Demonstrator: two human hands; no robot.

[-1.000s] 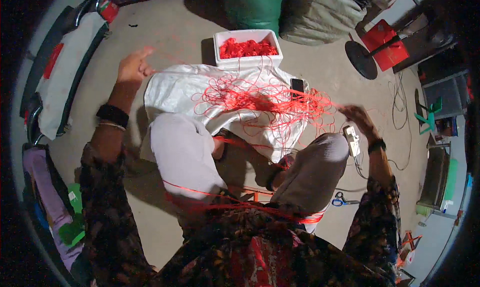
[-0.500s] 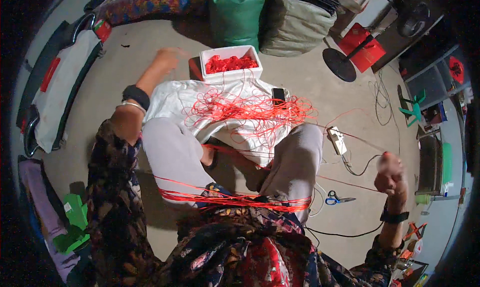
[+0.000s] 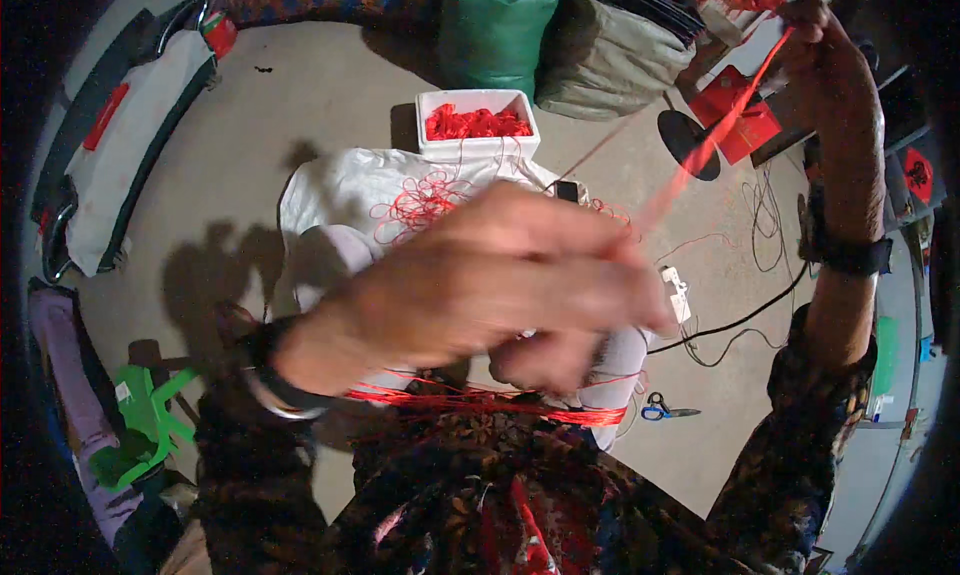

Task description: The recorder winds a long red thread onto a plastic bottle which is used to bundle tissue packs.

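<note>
My left hand (image 3: 480, 280), blurred and close to the camera, reaches across the middle with its fingers closed. A taut red cord (image 3: 745, 100) runs from its fingertips up to my right hand (image 3: 808, 40), raised at the upper right and closed on the cord. Several strands of the same cord form a band (image 3: 500, 407) stretched across my lap. Beyond my left hand, a tangle of red cord (image 3: 420, 207) lies on a white cloth (image 3: 325, 190) over my knees, partly hidden by that hand.
A white box (image 3: 430, 147) of red cord stands ahead. On the floor are blue-handled scissors (image 3: 668, 411), a white power strip (image 3: 676, 295), and black cables. A dark phone (image 3: 566, 191) lies on the cloth. A green sack (image 3: 495, 35), fan base (image 3: 685, 145) and green stool (image 3: 145, 415) stand around.
My left hand has swung from the far left across to the middle. My right hand has risen from the right side to the upper right, and the cord now stretches between both.
</note>
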